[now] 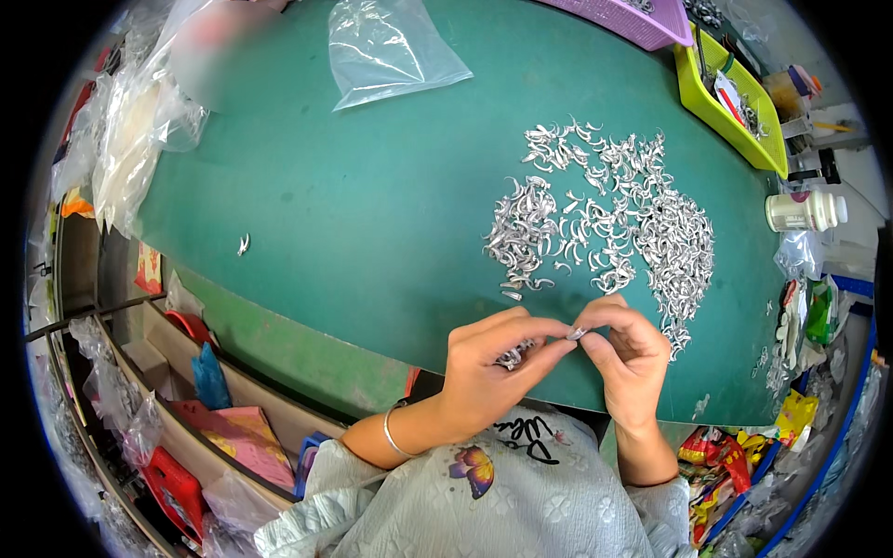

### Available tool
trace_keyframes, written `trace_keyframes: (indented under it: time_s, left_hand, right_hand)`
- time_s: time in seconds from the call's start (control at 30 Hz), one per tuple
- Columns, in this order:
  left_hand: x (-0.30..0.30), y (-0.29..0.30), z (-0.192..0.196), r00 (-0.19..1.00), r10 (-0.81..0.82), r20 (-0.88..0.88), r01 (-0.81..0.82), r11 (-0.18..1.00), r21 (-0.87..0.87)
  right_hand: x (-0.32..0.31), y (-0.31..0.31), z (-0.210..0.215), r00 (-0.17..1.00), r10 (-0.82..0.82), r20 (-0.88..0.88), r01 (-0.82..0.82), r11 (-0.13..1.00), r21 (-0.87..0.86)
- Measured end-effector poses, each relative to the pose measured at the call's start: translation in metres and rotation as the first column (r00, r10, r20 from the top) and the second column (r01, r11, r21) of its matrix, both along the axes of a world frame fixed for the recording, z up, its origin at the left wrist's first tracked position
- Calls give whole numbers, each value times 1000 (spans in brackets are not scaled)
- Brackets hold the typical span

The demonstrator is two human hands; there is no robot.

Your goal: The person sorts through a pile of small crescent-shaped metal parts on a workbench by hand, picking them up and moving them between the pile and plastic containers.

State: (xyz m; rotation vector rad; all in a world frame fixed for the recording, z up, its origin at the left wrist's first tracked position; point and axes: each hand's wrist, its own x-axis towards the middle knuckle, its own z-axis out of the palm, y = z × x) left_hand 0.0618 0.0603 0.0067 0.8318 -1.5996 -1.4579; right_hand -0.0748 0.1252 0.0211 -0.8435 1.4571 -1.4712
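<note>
Close to the table's near edge, my left hand and my right hand meet fingertip to fingertip. Between them they pinch a small silvery metal piece. More curved metal pieces lie in the curled palm of my left hand. Just beyond my hands, many claw-shaped silvery pieces are spread on the green table. They form a smaller heap on the left and a larger, denser heap on the right, with loose ones between. A lone piece lies far to the left.
A clear plastic bag lies at the table's far side. Purple and yellow-green baskets stand at the far right, near a white bottle. Plastic sheeting covers the far left corner. Open compartments with packages sit at lower left.
</note>
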Motion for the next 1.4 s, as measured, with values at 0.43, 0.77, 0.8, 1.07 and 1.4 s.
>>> trace_keyframes:
  time_s: [0.43, 0.77, 0.8, 1.07, 1.4]
  left_hand:
    - [3, 3, 5, 999, -9, -37, 7, 998, -60]
    - [6, 1, -4, 998, 23, 58, -22, 1000, -4]
    - [7, -3, -10, 994, 39, 100, -40, 999, 9]
    - [11, -12, -34, 944, 79, 320, -63, 996, -58]
    - [16, -18, -23, 945, 3, 328, -1, 1000, -7]
  right_hand:
    - [1, 11, -4, 965, 58, 255, -52, 998, -29]
    - [-1, 3, -9, 968, 102, -227, -99, 995, 27]
    - [-6, -1, -9, 898, 130, -421, -111, 991, 71]
    - [-23, -43, -25, 238, 205, -949, -116, 977, 182]
    - [-27, -18, -21, 933, 87, 349, -134, 985, 112]
